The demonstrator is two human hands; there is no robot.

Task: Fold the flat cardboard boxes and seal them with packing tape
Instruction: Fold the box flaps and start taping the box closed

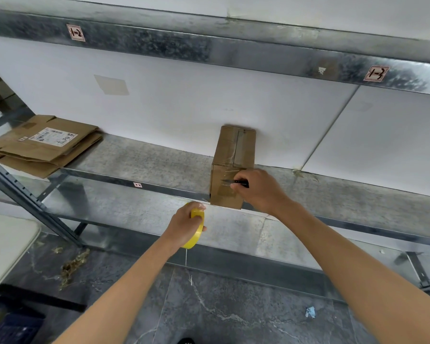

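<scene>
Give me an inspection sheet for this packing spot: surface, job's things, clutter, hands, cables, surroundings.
Surface: grey metal shelf bearing the cardboard.
Job's things: folded box stands on the shelf, tape along its seam; flat boxes stacked at the shelf's left end; yellow tape roll; black-handled cutter.
Clutter: crumpled tape scraps and a blue scrap on the floor.
Hands: left hand grips the yellow tape roll; right hand holds the black-handled cutter at the folded box's front face.
Cables: nothing seen.
Surroundings: white wall panels, labelled upper beam, dark stone floor.
</scene>
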